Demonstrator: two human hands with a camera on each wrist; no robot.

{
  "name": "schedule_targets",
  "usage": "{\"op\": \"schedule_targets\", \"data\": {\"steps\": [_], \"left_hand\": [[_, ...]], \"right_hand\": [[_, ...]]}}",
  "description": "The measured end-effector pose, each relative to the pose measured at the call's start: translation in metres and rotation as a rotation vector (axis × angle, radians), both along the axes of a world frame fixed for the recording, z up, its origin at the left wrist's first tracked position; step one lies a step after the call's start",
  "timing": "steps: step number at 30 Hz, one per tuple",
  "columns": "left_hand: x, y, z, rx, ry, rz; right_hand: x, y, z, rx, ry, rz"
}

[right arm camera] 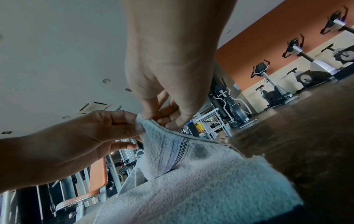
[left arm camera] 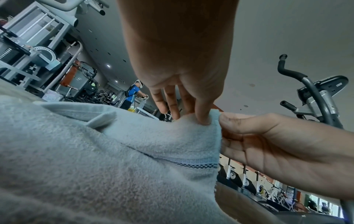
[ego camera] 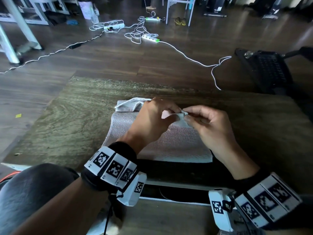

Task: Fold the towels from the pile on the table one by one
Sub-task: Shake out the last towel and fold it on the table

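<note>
A pale grey towel [ego camera: 152, 143] with a blue checked stripe [left arm camera: 197, 165] lies spread on the wooden table [ego camera: 76, 116]. Its far left end [ego camera: 130, 104] is bunched up. Both hands meet above the towel's middle and hold one raised corner [ego camera: 183, 113]. My left hand [ego camera: 177, 110] pinches that corner from the left, with the fingertip [left arm camera: 203, 121] pressed into the terry. My right hand [ego camera: 187, 116] pinches the same corner from the right, thumb [left arm camera: 228, 119] against the hem. In the right wrist view my right hand [right arm camera: 153, 117] and left hand [right arm camera: 134, 125] grip the towel [right arm camera: 201, 181] tip together.
The table's far edge [ego camera: 135, 83] drops to a dark wooden floor with white cables and power strips [ego camera: 150, 38]. A black piece of equipment [ego camera: 265, 68] stands at the right, white frame legs [ego camera: 20, 31] at the far left. My knee [ego camera: 33, 192] is at the lower left.
</note>
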State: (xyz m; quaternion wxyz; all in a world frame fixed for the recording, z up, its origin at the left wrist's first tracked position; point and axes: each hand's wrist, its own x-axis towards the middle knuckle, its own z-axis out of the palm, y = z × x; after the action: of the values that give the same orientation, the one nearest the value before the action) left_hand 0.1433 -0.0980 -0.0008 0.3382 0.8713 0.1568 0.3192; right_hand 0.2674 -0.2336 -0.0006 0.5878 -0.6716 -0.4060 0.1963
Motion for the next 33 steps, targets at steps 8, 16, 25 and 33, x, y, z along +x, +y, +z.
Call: {"op": "schedule_targets", "data": {"steps": [8, 16, 25, 33], "left_hand": [[-0.0057, 0.0030, 0.0018, -0.023, 0.020, -0.021], [-0.0074, -0.0004, 0.0054, -0.028, -0.003, 0.044], [-0.0059, -0.0006, 0.0006, -0.014, 0.001, 0.036], [-0.0069, -0.0016, -0.0031, 0.080, -0.002, 0.041]], "right_hand": [[0.0006, 0.0043, 0.0004, 0.015, -0.052, -0.002], [0.0010, 0.0045, -0.0009, -0.003, -0.087, -0.030], [0.0004, 0.0051, -0.0025, -0.035, -0.096, -0.051], [0.0003, 0.0044, -0.0024, -0.045, -0.063, -0.010]]}}
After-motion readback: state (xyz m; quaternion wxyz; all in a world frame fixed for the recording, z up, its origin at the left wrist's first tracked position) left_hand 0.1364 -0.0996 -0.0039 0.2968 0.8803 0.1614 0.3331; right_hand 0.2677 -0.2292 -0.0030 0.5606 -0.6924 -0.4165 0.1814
